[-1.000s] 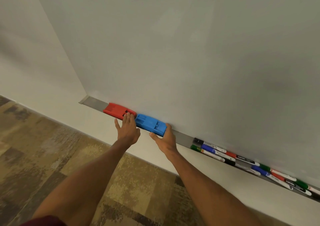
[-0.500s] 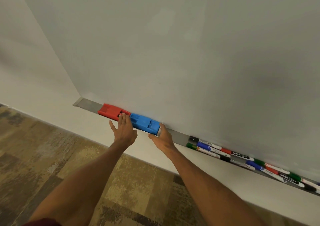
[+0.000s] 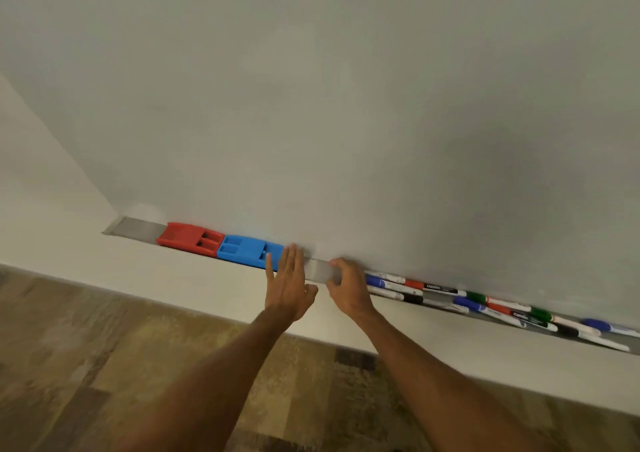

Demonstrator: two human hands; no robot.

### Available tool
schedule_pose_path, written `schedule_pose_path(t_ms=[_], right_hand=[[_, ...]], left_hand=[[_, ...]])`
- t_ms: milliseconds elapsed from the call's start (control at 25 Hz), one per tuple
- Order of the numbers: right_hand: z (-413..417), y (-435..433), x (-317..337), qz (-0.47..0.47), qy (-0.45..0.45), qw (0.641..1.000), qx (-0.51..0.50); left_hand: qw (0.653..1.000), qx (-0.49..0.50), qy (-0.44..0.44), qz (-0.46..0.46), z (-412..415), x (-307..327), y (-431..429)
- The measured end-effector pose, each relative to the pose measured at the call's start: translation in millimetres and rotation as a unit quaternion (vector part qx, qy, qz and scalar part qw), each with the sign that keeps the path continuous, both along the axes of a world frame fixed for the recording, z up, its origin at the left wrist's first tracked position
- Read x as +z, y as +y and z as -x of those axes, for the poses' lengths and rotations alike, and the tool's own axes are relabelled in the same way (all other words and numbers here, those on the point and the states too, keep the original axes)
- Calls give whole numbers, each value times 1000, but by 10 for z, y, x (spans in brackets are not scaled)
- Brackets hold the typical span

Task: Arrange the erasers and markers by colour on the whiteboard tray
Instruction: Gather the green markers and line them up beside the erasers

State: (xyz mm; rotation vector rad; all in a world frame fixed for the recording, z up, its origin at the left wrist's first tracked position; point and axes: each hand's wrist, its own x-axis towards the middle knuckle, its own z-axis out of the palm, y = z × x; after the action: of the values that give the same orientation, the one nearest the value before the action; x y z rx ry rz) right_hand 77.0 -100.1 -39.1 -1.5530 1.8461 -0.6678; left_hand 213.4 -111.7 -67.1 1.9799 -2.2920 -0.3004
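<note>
A red eraser (image 3: 188, 238) and a blue eraser (image 3: 247, 250) lie end to end near the left end of the grey whiteboard tray (image 3: 140, 227). My left hand (image 3: 289, 283) is flat with fingers straight, its fingertips at the blue eraser's right end. My right hand (image 3: 348, 287) hovers with curled fingers over a bare stretch of tray, just left of the markers, holding nothing. Several markers (image 3: 446, 295) with blue, red, green and black caps lie mixed along the tray to the right.
The whiteboard (image 3: 346, 105) fills the upper view, with a white wall (image 3: 41, 188) to its left and below the tray. Patterned brown carpet (image 3: 104, 365) covers the floor beneath my arms.
Both hands have left the erasers and moved right along the tray. The left hand went from the red-blue joint to the blue eraser's right end; the right hand went toward the markers.
</note>
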Motion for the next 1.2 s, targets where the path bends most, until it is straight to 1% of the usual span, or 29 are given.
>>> schedule_pose_path(t_ms=[120, 240, 440, 600, 880, 1200], right_hand=[[308, 99, -12, 9, 34, 999, 2], [603, 198, -43, 3, 92, 996, 12], [941, 311, -112, -8, 165, 986, 34], [1009, 323, -154, -23, 177, 983, 44], [1070, 212, -191, -7, 219, 973, 76], [1095, 74, -159, -23, 264, 959, 98]], left_hand=[[999, -30, 18, 3, 266, 10, 79], [998, -45, 44, -24, 456, 23, 110], [995, -69, 4, -73, 673, -41, 205], [992, -66, -10, -107, 742, -89, 283], [990, -51, 4, -133, 754, -43, 290], [990, 0, 83, -117, 770, -64, 283]])
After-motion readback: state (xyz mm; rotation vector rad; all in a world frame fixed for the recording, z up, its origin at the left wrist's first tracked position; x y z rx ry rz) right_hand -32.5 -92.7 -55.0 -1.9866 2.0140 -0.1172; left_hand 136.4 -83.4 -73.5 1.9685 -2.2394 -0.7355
